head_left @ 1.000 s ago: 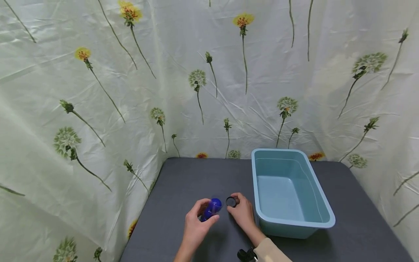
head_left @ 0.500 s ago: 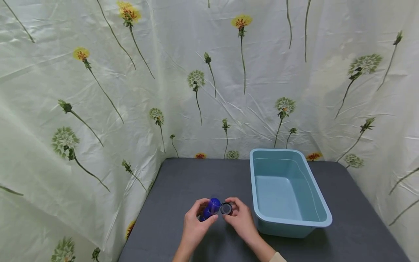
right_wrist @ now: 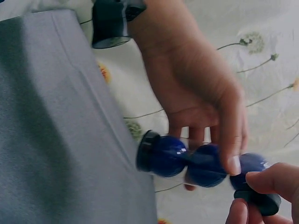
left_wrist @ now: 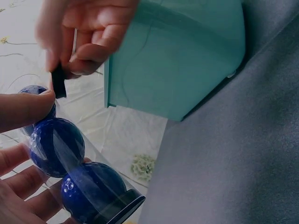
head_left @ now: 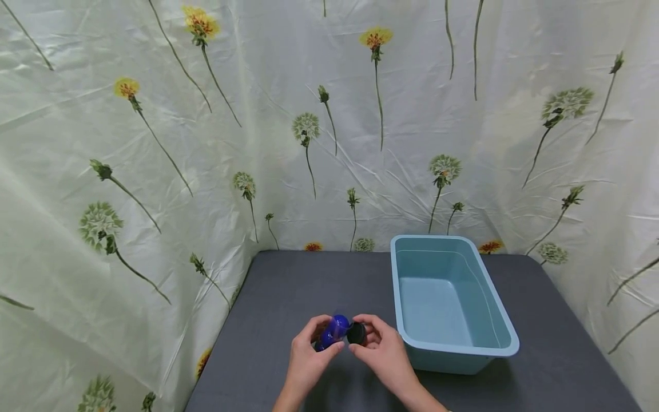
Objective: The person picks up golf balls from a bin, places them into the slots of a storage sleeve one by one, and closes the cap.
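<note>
My left hand (head_left: pixel 306 356) grips a clear tube holding three blue dimpled balls, likely golf balls (left_wrist: pixel 57 147), between thumb and fingers. A black end cap (left_wrist: pixel 122 209) closes the tube's lower end. The tube leans, its other end pointing toward my right hand (head_left: pixel 383 353). Thumb and fingers of that hand pinch a loose round black cap (right_wrist: pixel 261 201), right beside the tube's upper end and the ball nearest it. In the left wrist view the same cap (left_wrist: pixel 59 81) stands edge-on, close to my left thumb.
A light-blue plastic bin (head_left: pixel 465 348) stands on the dark grey table (head_left: pixel 288 280), just right of my right hand. A flower-printed curtain (head_left: pixel 329 143) surrounds the table at the back and sides. A black device (right_wrist: pixel 110 23) sits on my left wrist.
My right hand has moved left and brought the cap to the tube's upper end, turning it from face-up toward the tube. My left hand holds the tube in nearly the same place.
</note>
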`<act>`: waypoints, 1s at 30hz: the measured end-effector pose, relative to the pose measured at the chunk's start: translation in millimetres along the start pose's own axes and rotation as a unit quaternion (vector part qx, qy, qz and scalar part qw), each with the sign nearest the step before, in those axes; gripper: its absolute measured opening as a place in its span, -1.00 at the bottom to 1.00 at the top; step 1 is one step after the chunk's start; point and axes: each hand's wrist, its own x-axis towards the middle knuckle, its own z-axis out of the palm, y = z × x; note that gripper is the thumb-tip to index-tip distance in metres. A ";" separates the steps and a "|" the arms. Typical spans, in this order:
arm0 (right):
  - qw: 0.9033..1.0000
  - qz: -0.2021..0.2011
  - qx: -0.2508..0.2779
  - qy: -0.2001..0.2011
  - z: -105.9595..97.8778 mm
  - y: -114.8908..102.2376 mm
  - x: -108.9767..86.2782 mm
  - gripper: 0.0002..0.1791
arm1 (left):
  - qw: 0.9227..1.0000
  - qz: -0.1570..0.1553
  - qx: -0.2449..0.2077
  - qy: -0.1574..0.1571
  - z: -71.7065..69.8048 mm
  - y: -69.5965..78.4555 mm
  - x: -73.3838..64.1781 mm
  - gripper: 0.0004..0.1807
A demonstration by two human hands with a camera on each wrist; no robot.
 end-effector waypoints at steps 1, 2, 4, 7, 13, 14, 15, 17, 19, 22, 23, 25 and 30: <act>1.000 -0.001 -0.003 0.000 -1.2 -2.3 -0.9 -0.50 | 1.000 -0.001 0.002 -0.002 0.1 0.1 -0.3 -0.47; 1.000 -0.001 -0.007 0.000 -2.2 -4.2 -1.6 -0.51 | 1.000 -0.003 0.001 -0.004 0.2 0.3 -0.7 -0.47; 1.000 -0.005 -0.018 0.000 -4.2 -7.2 -2.3 -0.52 | 1.000 -0.003 0.004 -0.008 0.6 -0.2 -1.2 -0.47; 0.999 -0.013 -0.029 -0.003 -7.9 -11.2 -2.5 -0.54 | 1.000 0.001 0.005 -0.017 1.2 -0.7 -2.1 -0.48; 0.999 -0.030 -0.023 -0.033 -18.9 -18.0 -0.6 -0.49 | 0.999 0.032 -0.011 -0.038 4.2 -0.9 -5.2 -0.47; 0.998 -0.034 -0.027 -0.038 -21.2 -19.1 -0.1 -0.48 | 0.998 0.039 -0.009 -0.041 4.9 -1.1 -5.8 -0.48; 0.997 -0.040 -0.038 -0.045 -23.9 -20.8 0.4 -0.47 | 0.998 0.046 -0.006 -0.043 5.4 -1.2 -6.3 -0.48; 0.995 -0.054 -0.064 -0.058 -28.8 -23.2 2.0 -0.48 | 0.997 0.065 0.000 -0.046 6.4 -1.9 -6.8 -0.48; 0.990 -0.074 -0.099 -0.074 -33.8 -25.5 3.8 -0.50 | 0.995 0.085 0.008 -0.051 7.4 -3.0 -7.0 -0.48; 0.977 -0.107 -0.153 -0.102 -40.3 -28.7 6.7 -0.53 | 0.992 0.106 0.012 -0.061 8.7 -4.1 -7.2 -0.47; 0.973 -0.116 -0.167 -0.111 -42.2 -29.6 7.6 -0.53 | 0.992 0.112 0.011 -0.065 9.1 -4.6 -7.4 -0.47; 0.965 -0.127 -0.188 -0.131 -45.8 -31.8 9.3 -0.53 | 0.990 0.118 0.009 -0.073 9.7 -5.0 -7.8 -0.47; 0.949 -0.139 -0.228 -0.166 -52.4 -36.7 12.9 -0.52 | 0.989 0.125 0.009 -0.084 9.8 -5.3 -8.7 -0.47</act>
